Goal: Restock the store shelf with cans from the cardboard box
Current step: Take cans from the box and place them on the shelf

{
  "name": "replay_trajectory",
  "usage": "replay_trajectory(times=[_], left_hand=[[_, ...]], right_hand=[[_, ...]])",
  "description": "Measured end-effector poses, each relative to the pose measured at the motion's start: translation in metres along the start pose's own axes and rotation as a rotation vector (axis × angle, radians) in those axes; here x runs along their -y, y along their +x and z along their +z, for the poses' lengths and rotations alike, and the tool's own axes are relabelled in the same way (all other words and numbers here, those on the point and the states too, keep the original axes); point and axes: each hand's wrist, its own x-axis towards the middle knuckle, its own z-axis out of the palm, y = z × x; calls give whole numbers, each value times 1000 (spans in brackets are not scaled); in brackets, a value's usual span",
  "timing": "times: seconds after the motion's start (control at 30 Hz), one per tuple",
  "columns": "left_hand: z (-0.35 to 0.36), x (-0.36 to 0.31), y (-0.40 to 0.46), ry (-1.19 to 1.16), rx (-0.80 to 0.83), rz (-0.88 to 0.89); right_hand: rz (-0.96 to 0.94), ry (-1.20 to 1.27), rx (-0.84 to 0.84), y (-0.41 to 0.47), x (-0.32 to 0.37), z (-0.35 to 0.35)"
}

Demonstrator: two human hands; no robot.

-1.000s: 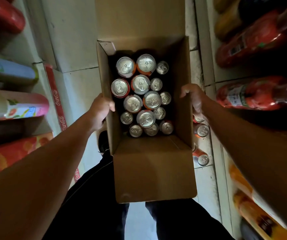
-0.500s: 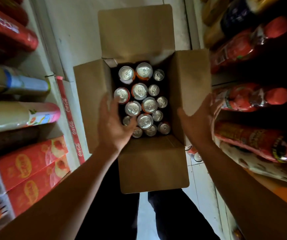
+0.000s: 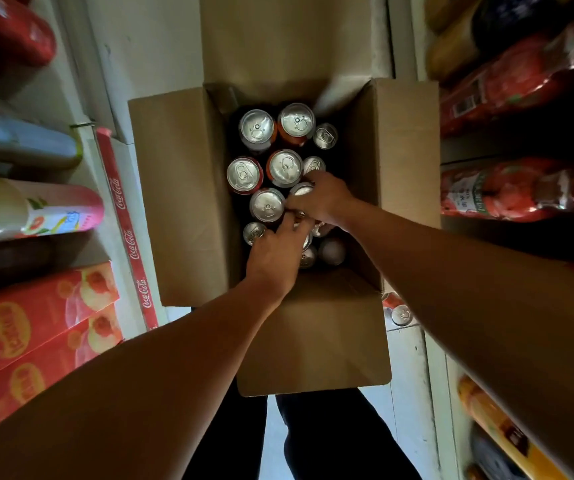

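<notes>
Both hands have dropped from above the flaps into the open cardboard box (image 3: 188, 202) since half a second earlier. The left hand (image 3: 273, 258) reaches among the upright cans (image 3: 267, 205), fingers curled onto one near the middle; whether it grips cannot be told. The right hand (image 3: 323, 199) closes its fingers around the top of a can (image 3: 302, 190) beside it. The box stands on the floor between shelves, with juice cartons (image 3: 39, 327) at left and red bottles (image 3: 507, 192) at right.
</notes>
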Motion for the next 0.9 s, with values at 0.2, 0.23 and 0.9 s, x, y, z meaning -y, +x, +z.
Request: replay_trajectory(times=[0.2, 0.23, 0.9], left_hand=[[9, -1, 4, -42, -23, -28], [9, 0, 2, -51, -19, -17], [17, 10, 8, -10, -31, 34]], right_hand=[[-2, 193, -20, 7, -12, 11], [-4, 217, -28, 7, -16, 11], [-107, -4, -372, -5, -22, 15]])
